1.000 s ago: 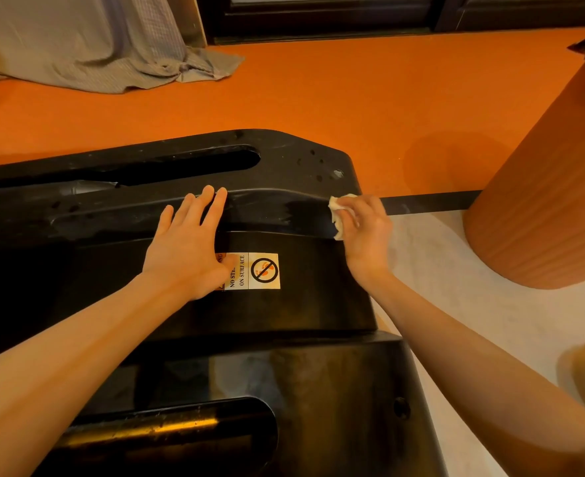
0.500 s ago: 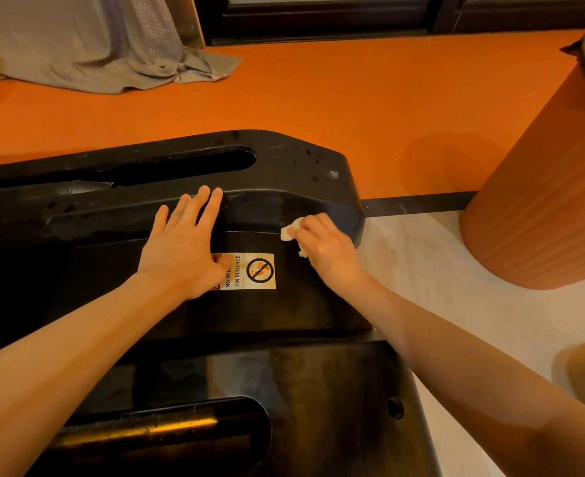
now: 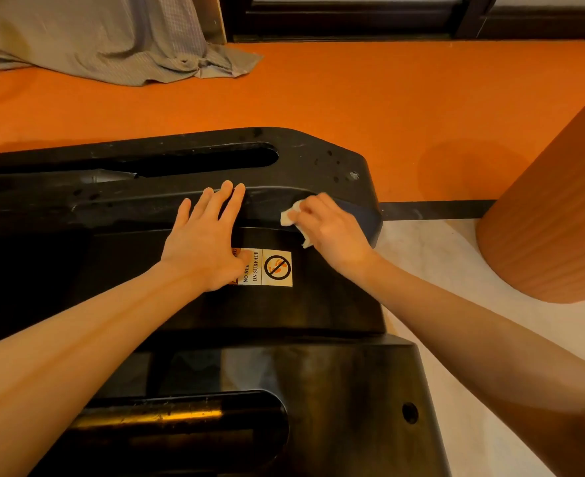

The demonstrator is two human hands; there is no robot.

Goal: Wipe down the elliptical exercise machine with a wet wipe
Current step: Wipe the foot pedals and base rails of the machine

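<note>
- The right hand [image 3: 332, 232] has its fingers curled together and clamped on a crumpled wet wipe [image 3: 290, 217], pressing it against the ridge of the black elliptical machine's base cover [image 3: 318, 304]; only a small bunch of wipe pokes out past the fingertips, with a scrap trailing under the palm.
- The left hand [image 3: 205, 242] lies flat with its fingers straight and nearly together, holding nothing, its fingertips on the same ridge and its heel over the edge of the "no step on surface" warning sticker [image 3: 270, 268].
- Risk: the wipe is wadded so small that I judge the knuckles, not the cloth, may rub the plastic and leave streaks.
- Risk: a stroke towards the left fingertips would run into them, leaving the strip beneath that hand unwiped.
- Risk: dragging the damp wipe over the sticker just below the right fingers could lift its edge.
- Risk: the dark slot [image 3: 208, 160] beyond the left fingertips could snag the trailing scrap.
</note>
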